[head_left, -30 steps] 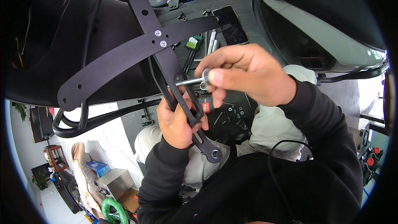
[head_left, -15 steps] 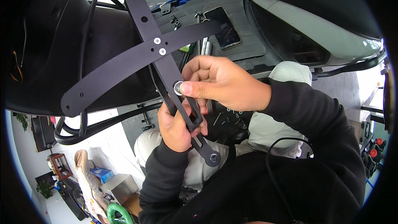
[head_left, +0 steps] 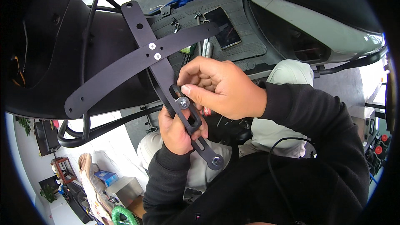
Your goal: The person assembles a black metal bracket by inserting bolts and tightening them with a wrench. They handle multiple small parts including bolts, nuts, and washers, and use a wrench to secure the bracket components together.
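Silver and washered, the bolt (head_left: pixel 183 103) beside the left hand (head_left: pixel 173 132) clasping a slotted black metal bracket (head_left: pixel 164 70) could slip if tilted, unheld by the loosely curled right hand (head_left: pixel 228 87).

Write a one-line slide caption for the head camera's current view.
The left hand holds a cross-shaped black bracket; the right hand is beside a silver bolt in the bracket's slot.

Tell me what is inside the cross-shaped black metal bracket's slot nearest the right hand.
A silver bolt with a round washer sits in the bracket, head showing; its shank and whatever the washer covers cannot be seen.
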`<state>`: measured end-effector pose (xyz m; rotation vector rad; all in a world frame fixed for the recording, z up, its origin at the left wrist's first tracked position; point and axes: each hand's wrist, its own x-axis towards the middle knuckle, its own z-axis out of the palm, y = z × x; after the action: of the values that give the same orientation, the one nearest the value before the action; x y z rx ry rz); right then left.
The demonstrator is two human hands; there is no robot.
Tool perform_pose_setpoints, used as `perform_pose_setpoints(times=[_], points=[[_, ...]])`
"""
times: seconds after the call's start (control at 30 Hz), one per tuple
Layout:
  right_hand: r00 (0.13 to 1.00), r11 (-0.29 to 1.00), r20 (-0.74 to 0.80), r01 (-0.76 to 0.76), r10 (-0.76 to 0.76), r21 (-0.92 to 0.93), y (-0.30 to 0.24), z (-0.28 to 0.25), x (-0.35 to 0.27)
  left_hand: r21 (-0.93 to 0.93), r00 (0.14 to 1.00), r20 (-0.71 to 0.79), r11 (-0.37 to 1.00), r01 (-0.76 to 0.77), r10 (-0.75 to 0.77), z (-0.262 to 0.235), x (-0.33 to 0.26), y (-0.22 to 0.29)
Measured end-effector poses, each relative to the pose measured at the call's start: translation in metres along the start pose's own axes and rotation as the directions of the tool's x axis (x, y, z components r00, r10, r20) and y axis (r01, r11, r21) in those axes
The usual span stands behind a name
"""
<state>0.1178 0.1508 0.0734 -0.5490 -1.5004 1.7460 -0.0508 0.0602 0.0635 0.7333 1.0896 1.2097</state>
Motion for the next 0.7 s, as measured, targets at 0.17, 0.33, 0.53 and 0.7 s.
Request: perform_pose_setpoints(times=[0.17,0.33,0.53,0.7], points=[[0.996,0.995,0.052,0.078,-0.075,-0.060,-0.001,-0.004,-0.002,-0.029,1.000,0.030,1.000,-0.007,0.008,-0.004,0.001,0.000],[0.955,0.879,0.202,0.280,-0.215,-0.387,-0.001,-0.008,-0.005,-0.085,0.998,0.016,0.995,-0.056,0.058,-0.007,0.003,-0.002],[0.954,0.876,0.089,0.298,-0.285,-0.380,0.001,-0.005,0.001,-0.001,0.994,-0.102,0.999,-0.048,0.047,-0.002,0.007,0.000],[0.995,0.996,-0.052,-0.084,0.083,-0.023,0.001,-0.009,0.005,0.146,0.984,-0.159,0.987,-0.060,0.084,0.003,0.005,-0.001]])
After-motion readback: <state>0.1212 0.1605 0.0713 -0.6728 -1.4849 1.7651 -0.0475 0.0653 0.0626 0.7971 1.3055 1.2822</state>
